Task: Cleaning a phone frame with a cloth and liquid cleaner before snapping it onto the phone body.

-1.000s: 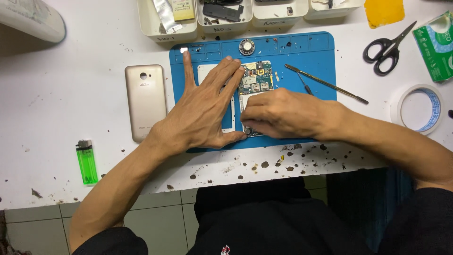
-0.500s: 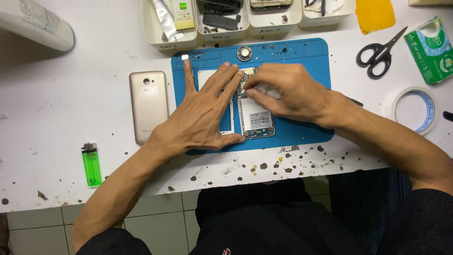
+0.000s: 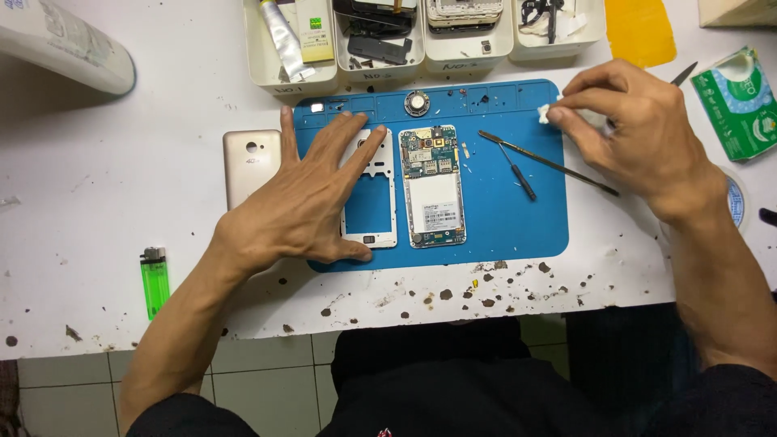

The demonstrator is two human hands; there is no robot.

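- opened phone (image 3: 433, 186), circuit board and silver plate showing, lies flat near the middle of the blue mat (image 3: 518, 218), untouched by either of the hands.
- white phone frame (image 3: 374, 190) lies just left of it; the left hand (image 3: 303, 202) is spread flat with fingers splayed, pressing on that frame and gripping nothing.
- right hand (image 3: 635, 133) is off the mat's upper right corner, fingers pinched closed on a small white wad (image 3: 550, 113).
- two thin metal tools lie on the mat's right half: a long spudger (image 3: 550, 162) and a short dark-handled pick (image 3: 518, 174), near each other.
- round metal part (image 3: 417, 103) rests in the mat's top ridge.
- gold back cover (image 3: 247, 162) sits on the tabletop (image 3: 121, 186), touching the mat's left edge.
- green lighter (image 3: 154, 279) lies well apart to the left.
- white tabletop is worn, its front edge chipped and spotted with dark marks; pale floor tiles (image 3: 267, 380) show below.
- white parts bins (image 3: 380, 48) line the back edge; a yellow patch (image 3: 639, 32) and a green tissue pack (image 3: 740, 101) sit at the right.
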